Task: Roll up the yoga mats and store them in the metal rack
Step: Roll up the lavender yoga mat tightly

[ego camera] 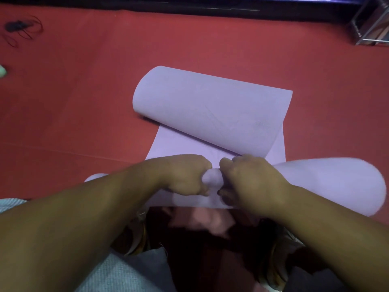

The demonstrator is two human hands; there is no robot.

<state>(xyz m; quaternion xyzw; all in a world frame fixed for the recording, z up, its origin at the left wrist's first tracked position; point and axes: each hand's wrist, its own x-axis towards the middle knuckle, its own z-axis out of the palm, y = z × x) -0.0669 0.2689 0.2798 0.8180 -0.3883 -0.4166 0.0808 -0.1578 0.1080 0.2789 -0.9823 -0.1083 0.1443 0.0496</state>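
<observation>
A lilac yoga mat [210,106] lies on the red floor in front of me. Its far end curls back over itself in a loose fold. Its near end is rolled into a tube that runs left to right and flares wide at the right. My left hand [185,175] and my right hand [250,180] grip this tube side by side at its middle, fingers curled over it. A metal rack [370,26] stands at the top right corner, only partly in view.
Red floor covering [84,91] spreads all around the mat. A black cord with a small dark object [19,28] lies at the far left. A pale green thing [2,71] shows at the left edge. A dark strip runs along the far side.
</observation>
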